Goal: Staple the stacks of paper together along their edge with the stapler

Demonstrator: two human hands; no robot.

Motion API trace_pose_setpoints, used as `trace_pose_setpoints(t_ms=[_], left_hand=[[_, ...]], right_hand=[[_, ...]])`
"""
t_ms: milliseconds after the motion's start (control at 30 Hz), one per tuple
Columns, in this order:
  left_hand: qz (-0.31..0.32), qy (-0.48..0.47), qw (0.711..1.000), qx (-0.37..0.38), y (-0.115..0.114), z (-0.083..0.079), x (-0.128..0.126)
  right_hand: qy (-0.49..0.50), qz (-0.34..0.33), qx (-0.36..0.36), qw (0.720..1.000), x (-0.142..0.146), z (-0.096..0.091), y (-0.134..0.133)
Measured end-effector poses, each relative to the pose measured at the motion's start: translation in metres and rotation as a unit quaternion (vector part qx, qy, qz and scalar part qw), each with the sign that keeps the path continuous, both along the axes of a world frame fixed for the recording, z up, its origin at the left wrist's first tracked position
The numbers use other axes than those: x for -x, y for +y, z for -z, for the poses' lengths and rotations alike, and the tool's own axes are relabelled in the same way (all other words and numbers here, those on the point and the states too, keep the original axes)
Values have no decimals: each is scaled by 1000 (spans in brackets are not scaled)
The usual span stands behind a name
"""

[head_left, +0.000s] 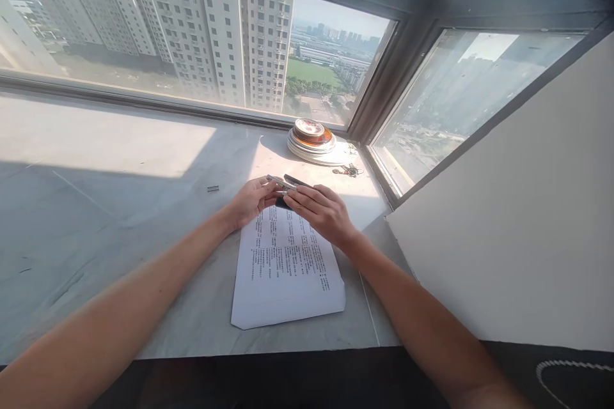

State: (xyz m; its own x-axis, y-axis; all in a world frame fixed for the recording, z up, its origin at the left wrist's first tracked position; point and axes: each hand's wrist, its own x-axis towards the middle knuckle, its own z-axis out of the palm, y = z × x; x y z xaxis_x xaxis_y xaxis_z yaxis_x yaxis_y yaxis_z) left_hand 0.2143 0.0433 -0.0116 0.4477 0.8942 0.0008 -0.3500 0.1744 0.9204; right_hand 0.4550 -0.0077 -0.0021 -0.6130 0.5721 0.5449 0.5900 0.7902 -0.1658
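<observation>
My left hand (252,202) and my right hand (322,209) meet over the top end of a printed paper sheet or stack (288,291). Between them is a stapler (283,183) with black and silver metal parts, its black cover lifted apart from the metal section. The left fingers pinch its left end. My right fingers lie closed around the other end and cover much of it. To the left of the hands, two short staple strips (213,188) lie on the grey marble sill.
Stacked round plates or lids (311,142) stand in the window corner, with a bunch of keys (348,170) in front. The marble sill (119,217) ends at a front edge near my forearms. A white wall (518,204) rises on the right, and windows (192,32) border the back.
</observation>
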Motion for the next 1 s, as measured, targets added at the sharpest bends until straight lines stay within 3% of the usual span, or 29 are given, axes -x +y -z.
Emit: trace_pose_setpoints(t_ms=[433,533,633,700,800,900,1000], left_hand=[[-42,16,999,-17,3,8,1],[-94,27,995,-8,3,5,2],[-166,22,985,-44,5,2,5],[-217,15,974,-68,6,1,6],[-250,24,964,-86,7,0,7],[-201,43,971,-120,1,-3,5],[-136,65,975,-162,-7,-7,4]], right_hand=[[-20,36,2,999,3,0,1],[34,81,2,996,2,1,0],[156,114,49,980,0,2,-2],[223,64,115,966,0,1,-4],[234,-75,216,945,2,1,-5],[176,-152,265,936,9,3,-6],[143,-157,264,941,16,6,-7]])
